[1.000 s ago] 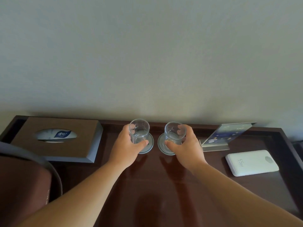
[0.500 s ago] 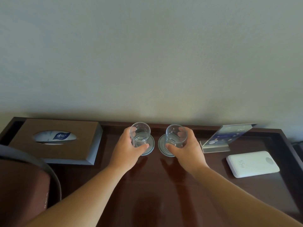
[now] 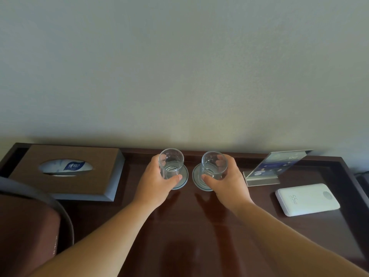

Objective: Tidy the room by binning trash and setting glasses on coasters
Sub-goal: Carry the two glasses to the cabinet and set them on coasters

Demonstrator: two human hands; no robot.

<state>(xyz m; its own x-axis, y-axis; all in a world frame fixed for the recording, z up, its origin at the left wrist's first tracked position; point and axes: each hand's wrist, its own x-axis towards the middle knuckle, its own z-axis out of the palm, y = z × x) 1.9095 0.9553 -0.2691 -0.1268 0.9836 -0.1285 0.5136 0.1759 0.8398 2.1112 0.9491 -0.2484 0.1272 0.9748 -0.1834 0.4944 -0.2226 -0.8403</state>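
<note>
Change since the earlier frames: almost none. Hands and glasses keep their places against the coasters; only the whole view sits slightly lower than a second ago, which reads as a small head tilt.

Left hand (image 3: 155,182): fingers and thumb wrapped round the left glass (image 3: 171,162), which stands upright over the left coaster (image 3: 184,176), toward its left side.

Right hand (image 3: 227,184): wrapped the same way round the right glass (image 3: 214,164), upright over the right coaster (image 3: 196,176), toward its right side.

Coasters: side by side near the back of the desk (image 3: 199,236), just apart from each other. Whether each glass base already bears fully on its coaster cannot be told.

Other items: tissue box (image 3: 95,156) at left, card stand (image 3: 279,164) and white power bank (image 3: 307,198) at right, chair back (image 3: 26,226) at lower left.

Step in hand, as judged: setting both glasses down on coasters, at or near its end.

Next move, as judged: make sure the bases rest flat, then loosen both grips and draw the hands straight back without tipping either glass. No trash or bin appears in view.
</note>
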